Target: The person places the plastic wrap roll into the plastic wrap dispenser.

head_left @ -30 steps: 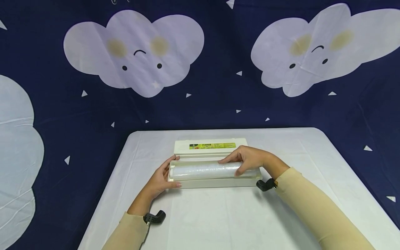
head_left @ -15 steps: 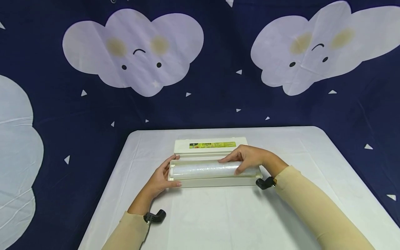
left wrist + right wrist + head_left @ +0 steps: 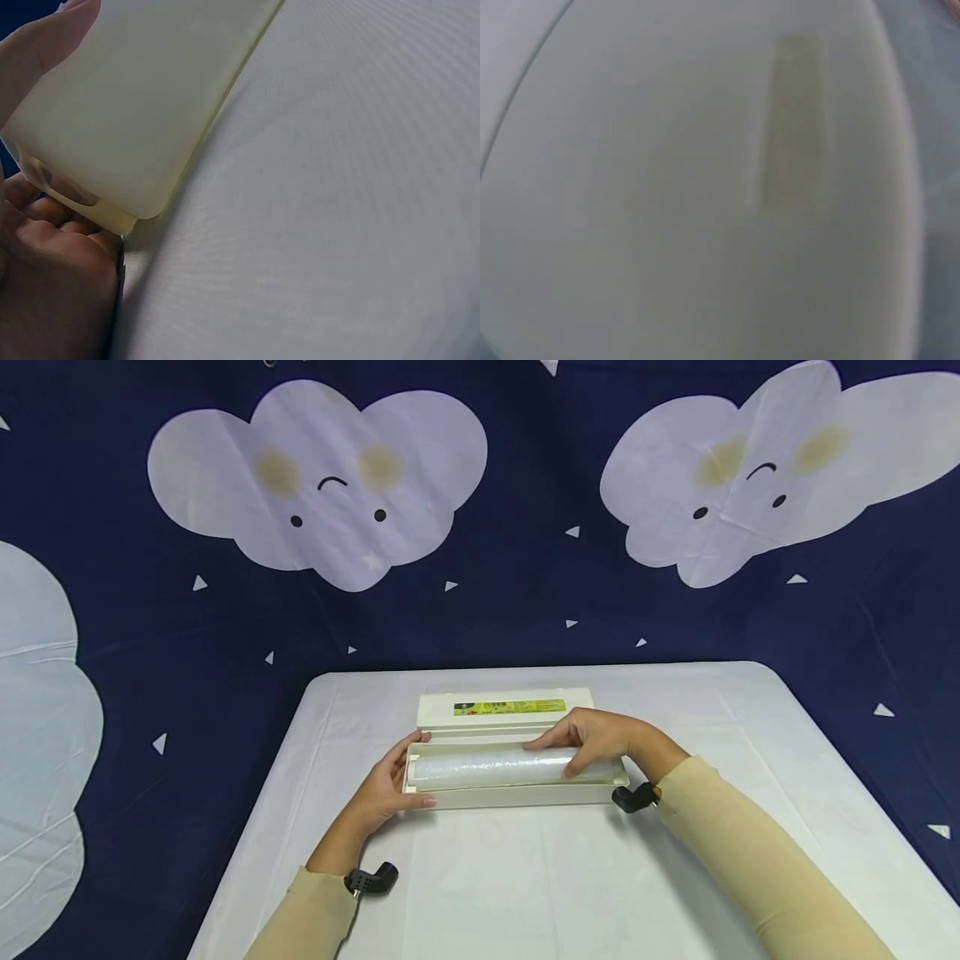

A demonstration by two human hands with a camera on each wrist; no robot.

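Observation:
A roll of cling film [image 3: 472, 767] lies lengthwise inside a long white cling film box [image 3: 517, 797], whose lid [image 3: 437, 712] is tipped back behind it. At the box's left end, my left hand [image 3: 378, 789] holds on with the thumb along the front wall and the fingers round the back. My right hand [image 3: 603, 739] reaches over from the right and grips the roll near its right end, thumb in front and fingers behind. The left wrist view shows the pale box wall [image 3: 142, 97] between thumb and curled fingers. In the right wrist view only a blurred pale box surface [image 3: 682, 187] shows, no fingers.
A yellow-green label [image 3: 510, 707] is stuck on the lid. The white-covered table [image 3: 495, 885] extends around the box. Behind it hangs a dark blue cloth [image 3: 525, 635] with printed clouds. Black wrist cameras [image 3: 372, 879] sit at both wrists.

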